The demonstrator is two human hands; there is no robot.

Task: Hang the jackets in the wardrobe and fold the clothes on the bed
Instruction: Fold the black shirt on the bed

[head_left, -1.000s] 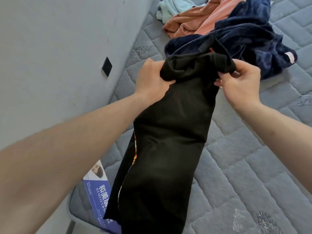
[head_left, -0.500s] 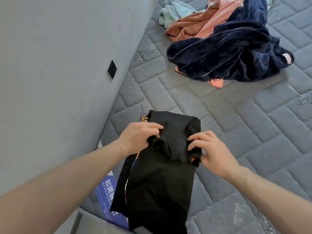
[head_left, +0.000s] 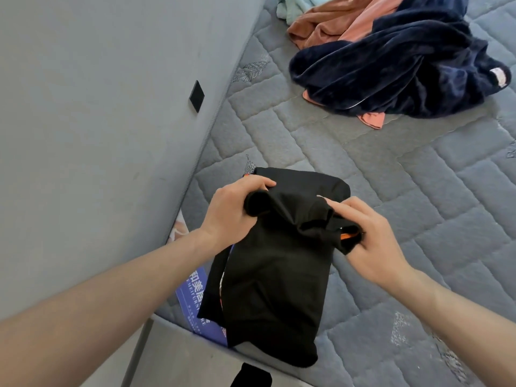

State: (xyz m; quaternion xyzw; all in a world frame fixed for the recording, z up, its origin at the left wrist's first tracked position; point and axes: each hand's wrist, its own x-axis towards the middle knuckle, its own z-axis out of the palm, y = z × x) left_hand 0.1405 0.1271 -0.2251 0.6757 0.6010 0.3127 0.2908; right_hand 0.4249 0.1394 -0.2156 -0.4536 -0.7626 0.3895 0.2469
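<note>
A black garment (head_left: 273, 275) with orange trim lies folded over on the grey quilted mattress (head_left: 405, 219), near its left front corner. My left hand (head_left: 231, 208) grips the garment's upper left fold. My right hand (head_left: 365, 238) pinches the bunched upper right edge, where an orange strip shows. At the far right of the bed sits a pile of clothes: a dark navy fleece garment (head_left: 391, 62) on top of orange-pink clothes (head_left: 335, 26) and a pale teal piece (head_left: 296, 4).
A grey padded headboard (head_left: 97, 121) with a small black square on it runs along the left of the mattress. A blue printed label (head_left: 195, 297) sticks out under the black garment. A dark item (head_left: 251, 377) lies at the bed's front edge.
Both hands brought the black garment down from in front of the clothes pile onto the near part of the mattress, and its top part now lies folded over.
</note>
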